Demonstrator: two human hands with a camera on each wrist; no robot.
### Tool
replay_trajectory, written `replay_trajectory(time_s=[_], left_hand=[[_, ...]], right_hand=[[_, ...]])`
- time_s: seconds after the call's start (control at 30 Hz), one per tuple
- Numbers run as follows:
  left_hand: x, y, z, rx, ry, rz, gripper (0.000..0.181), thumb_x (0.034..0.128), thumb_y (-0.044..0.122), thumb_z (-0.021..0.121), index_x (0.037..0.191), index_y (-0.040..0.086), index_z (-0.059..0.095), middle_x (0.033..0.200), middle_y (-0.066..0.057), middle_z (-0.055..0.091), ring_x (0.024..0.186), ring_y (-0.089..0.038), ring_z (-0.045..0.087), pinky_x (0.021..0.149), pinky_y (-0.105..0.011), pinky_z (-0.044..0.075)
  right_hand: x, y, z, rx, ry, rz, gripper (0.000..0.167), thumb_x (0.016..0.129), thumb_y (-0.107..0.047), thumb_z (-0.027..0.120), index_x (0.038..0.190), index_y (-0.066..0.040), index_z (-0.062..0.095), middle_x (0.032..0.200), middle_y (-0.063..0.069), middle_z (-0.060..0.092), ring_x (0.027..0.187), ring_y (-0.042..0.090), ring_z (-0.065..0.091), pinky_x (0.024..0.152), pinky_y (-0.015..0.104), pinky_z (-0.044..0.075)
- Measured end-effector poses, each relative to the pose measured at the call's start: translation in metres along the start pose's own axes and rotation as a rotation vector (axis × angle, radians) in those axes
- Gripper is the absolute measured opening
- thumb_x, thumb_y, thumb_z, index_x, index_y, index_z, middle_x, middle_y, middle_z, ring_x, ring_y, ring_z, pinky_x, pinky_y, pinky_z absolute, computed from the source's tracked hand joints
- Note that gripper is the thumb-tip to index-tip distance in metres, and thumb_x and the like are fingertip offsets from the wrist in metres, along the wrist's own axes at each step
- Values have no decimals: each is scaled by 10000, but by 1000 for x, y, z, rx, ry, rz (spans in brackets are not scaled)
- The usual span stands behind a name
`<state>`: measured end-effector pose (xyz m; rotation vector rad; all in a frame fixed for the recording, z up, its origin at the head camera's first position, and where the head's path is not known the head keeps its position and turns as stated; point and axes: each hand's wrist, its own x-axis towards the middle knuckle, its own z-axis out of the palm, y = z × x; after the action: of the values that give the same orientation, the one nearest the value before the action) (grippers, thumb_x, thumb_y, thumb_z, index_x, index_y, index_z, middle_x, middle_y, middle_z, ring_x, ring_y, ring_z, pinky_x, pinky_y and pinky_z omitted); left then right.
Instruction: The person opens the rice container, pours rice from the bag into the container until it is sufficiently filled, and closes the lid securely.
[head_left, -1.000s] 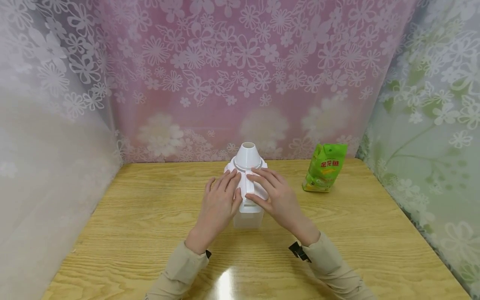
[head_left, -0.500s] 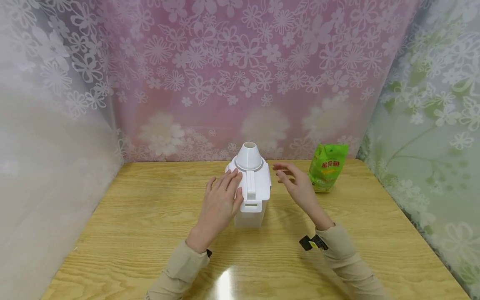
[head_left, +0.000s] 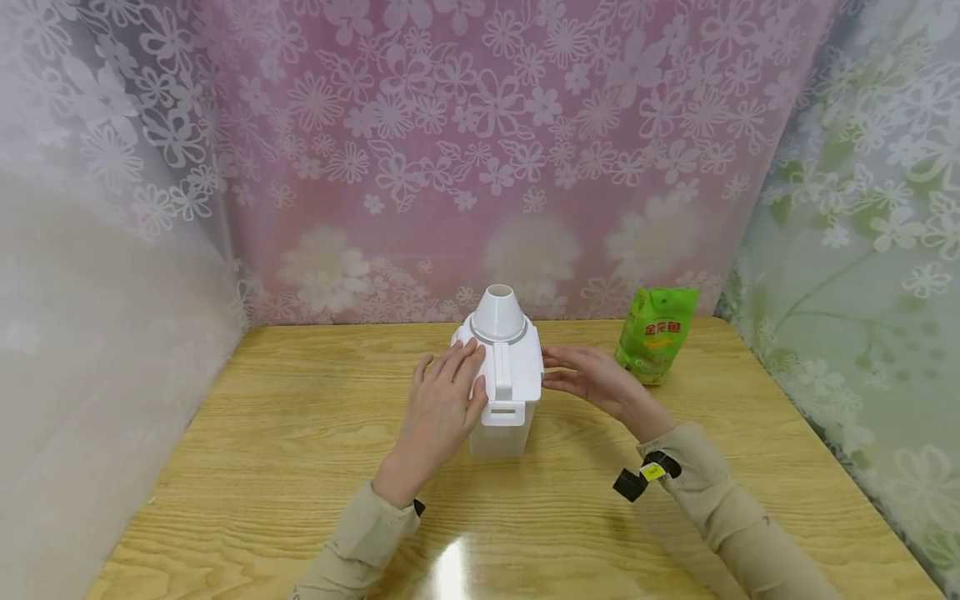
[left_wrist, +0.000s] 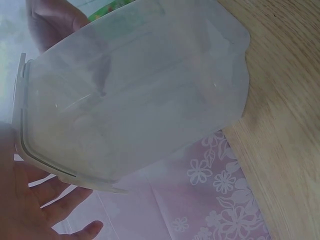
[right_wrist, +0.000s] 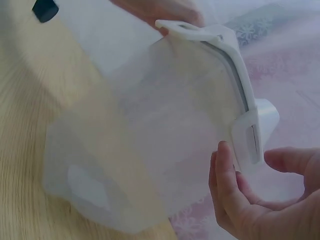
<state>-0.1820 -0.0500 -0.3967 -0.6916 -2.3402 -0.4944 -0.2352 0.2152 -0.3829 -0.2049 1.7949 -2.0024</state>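
Note:
A translucent plastic storage container (head_left: 498, 440) stands upright on the table, closed by a white lid (head_left: 527, 367). On the lid's far part sits a white cone-shaped cap (head_left: 498, 318) with a round top. My left hand (head_left: 441, 400) rests on the lid's left side, fingers extended; the left wrist view shows fingers along the lid's rim (left_wrist: 47, 167). At the right side of the lid is my right hand (head_left: 596, 379). In the right wrist view its thumb and fingers lie around a white side latch (right_wrist: 246, 142), without a clear grip on it.
A green bag (head_left: 656, 335) with red characters stands upright at the back right of the wooden table (head_left: 315, 450). Flowered curtains (head_left: 495, 167) hang behind the table and along both sides.
My right hand has left the top of the lid, swung out to the right, then come in to the container's right side. My left hand has stayed on the lid.

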Motion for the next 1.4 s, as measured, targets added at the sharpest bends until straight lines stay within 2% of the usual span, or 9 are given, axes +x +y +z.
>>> replay_trajectory(time_s=[0.17,0.3,0.5,0.63,0.73,0.8,0.93,1.07,1.4], left_hand=[[0,0,-1,-10,14,-1,412,1027,235,447,1347,53,632,1404,-106,614,1289,-312,576,1041,-617,425],[1,0,-2,-15,8,-5,408,1029,240,455,1350,62,632,1409,-100,612,1293,-313,573,1045,-626,418],[1,-1,-2,-17,6,-2,405,1029,242,466,1347,57,634,1409,-108,611,1292,-323,572,1033,-639,422],[1,-1,-3,-13,-5,-7,411,1031,246,461,1356,60,630,1418,-100,606,1301,-315,566,1045,-631,416],[2,0,-3,-11,-19,-13,415,1033,248,456,1365,66,626,1425,-91,602,1306,-308,563,1058,-623,410],[2,0,-3,-8,-27,-15,418,1033,251,456,1369,67,623,1429,-90,599,1309,-308,561,1063,-618,409],[2,1,-3,-7,-34,-15,418,1033,254,460,1370,66,622,1431,-93,597,1310,-309,559,1061,-619,411],[2,1,-3,-8,-33,-18,417,1033,254,460,1365,63,624,1429,-97,597,1308,-309,560,1060,-619,411],[2,0,-2,-2,-5,-1,406,1022,239,478,1344,52,639,1401,-106,617,1294,-314,572,1030,-613,441]], right_hand=[[3,-2,-1,116,-38,35,431,1090,-175,455,1445,71,465,1246,86,577,1091,172,640,972,308,541],[5,-3,2,89,-37,65,503,1091,-198,453,1497,88,372,1271,103,555,1092,177,632,962,307,542],[10,-6,9,55,24,126,606,1048,-223,548,1476,136,312,1256,118,556,1067,178,635,956,304,546],[14,-7,10,76,20,125,428,1054,-157,506,1376,115,431,1127,76,633,1012,155,653,919,279,555],[17,-6,9,95,2,127,233,1051,-122,479,1204,35,558,1038,53,676,955,148,674,870,266,566],[19,-6,8,94,-25,128,183,1051,-115,460,1108,-18,605,1009,42,689,929,143,678,844,260,568],[22,-5,6,106,-74,137,227,1051,-119,445,1008,-83,666,989,30,704,903,126,684,818,260,566],[24,-6,6,128,-109,142,246,1046,-120,445,992,-97,684,992,34,706,904,131,694,826,268,568],[26,-4,4,118,-121,128,242,1026,-119,431,991,-111,671,976,29,704,897,143,693,844,278,566]])
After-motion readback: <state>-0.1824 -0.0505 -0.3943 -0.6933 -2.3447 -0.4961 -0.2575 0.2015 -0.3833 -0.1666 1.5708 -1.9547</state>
